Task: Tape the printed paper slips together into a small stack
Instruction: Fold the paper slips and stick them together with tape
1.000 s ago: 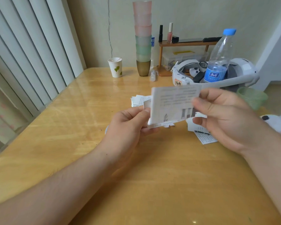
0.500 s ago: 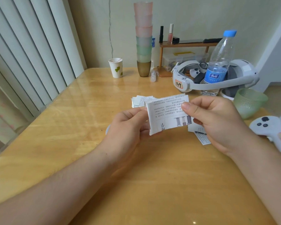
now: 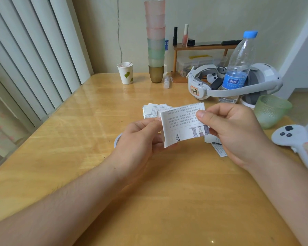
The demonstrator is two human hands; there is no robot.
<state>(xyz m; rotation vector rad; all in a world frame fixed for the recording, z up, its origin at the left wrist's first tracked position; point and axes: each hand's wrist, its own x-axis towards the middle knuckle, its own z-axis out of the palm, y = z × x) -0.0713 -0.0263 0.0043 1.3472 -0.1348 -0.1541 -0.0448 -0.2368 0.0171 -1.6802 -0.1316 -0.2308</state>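
Clearly both hands, left hand [image 3: 140,137] and right hand [image 3: 233,132], pinch opposite ends of the paper slip [image 3: 182,124] above the bench [image 3: 96,121], thin and floppy, best gripped by its edges, with loose slips [image 3: 155,109] beyond.

Slip [image 3: 182,124] white w/ black print; bottle [image 3: 238,68] blue cap; cup [image 3: 125,73] white, green leaves; table [image 3: 78,139] yellow wood.
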